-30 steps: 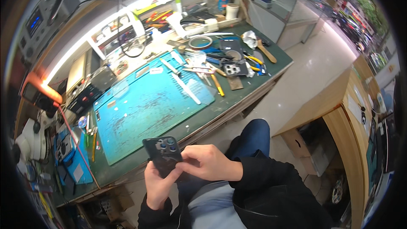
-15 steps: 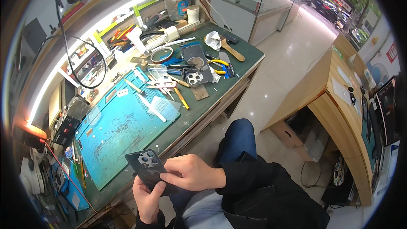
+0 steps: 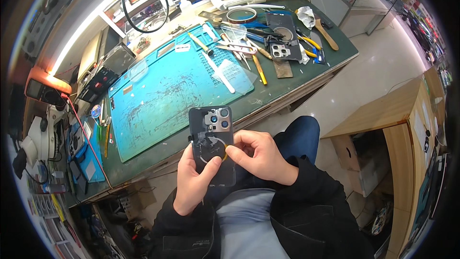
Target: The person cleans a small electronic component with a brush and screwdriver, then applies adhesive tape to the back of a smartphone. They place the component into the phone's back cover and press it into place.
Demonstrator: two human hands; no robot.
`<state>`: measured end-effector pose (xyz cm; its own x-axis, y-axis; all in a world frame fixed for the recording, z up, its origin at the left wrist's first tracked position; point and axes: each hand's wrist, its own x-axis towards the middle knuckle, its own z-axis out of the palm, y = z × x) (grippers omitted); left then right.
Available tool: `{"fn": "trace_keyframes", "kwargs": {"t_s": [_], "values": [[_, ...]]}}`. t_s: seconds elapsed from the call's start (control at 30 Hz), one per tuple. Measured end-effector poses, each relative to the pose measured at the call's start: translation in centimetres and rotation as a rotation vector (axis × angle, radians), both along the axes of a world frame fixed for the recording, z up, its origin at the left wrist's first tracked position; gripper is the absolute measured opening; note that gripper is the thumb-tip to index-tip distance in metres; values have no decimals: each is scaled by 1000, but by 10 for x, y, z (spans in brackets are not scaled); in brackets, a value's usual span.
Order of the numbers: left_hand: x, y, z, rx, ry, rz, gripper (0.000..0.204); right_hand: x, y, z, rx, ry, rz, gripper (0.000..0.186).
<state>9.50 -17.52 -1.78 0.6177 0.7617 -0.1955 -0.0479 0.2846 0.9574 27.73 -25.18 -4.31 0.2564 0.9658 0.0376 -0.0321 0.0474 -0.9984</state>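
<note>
A dark smartphone (image 3: 211, 136) is held upright above my lap, just off the bench's front edge, with its back facing me. Three camera lenses sit at its top right, and a pale ring shows on its black back. My left hand (image 3: 194, 177) grips the lower left side, thumb lying over the ring's bottom. From the right, my right hand (image 3: 263, 156) is closed at the phone's other edge, its thumb tip pressing beside the ring. Whether those fingertips pinch some small part I cannot tell.
A blue repair mat (image 3: 158, 115) covers much of the green bench. Beyond it lie a white spudger (image 3: 220, 74), a yellow-handled tool (image 3: 261, 72), a tape roll (image 3: 241, 15) and another phone back (image 3: 282, 31). An orange multimeter (image 3: 45, 86) stands left; a wooden desk (image 3: 373, 105) is at right.
The view has turned, so the bench has shifted up and right in it. The phone now stands straighter, showing its back and ring more fully. Both hands still hold it.
</note>
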Motion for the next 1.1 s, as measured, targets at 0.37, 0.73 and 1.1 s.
{"fn": "trace_keyframes", "kwargs": {"t_s": [0.37,0.73,1.1], "values": [[-3,-2,-3,34,-4,-35,39,0,-1,9,-69,82,18,30],[-7,-2,0,-42,-97,-59,42,-9,-1,4,-23,55,-9,28],[-23,9,-9,-7,-95,-27,26,-15,2,8,-71,111,-8,23]]}}
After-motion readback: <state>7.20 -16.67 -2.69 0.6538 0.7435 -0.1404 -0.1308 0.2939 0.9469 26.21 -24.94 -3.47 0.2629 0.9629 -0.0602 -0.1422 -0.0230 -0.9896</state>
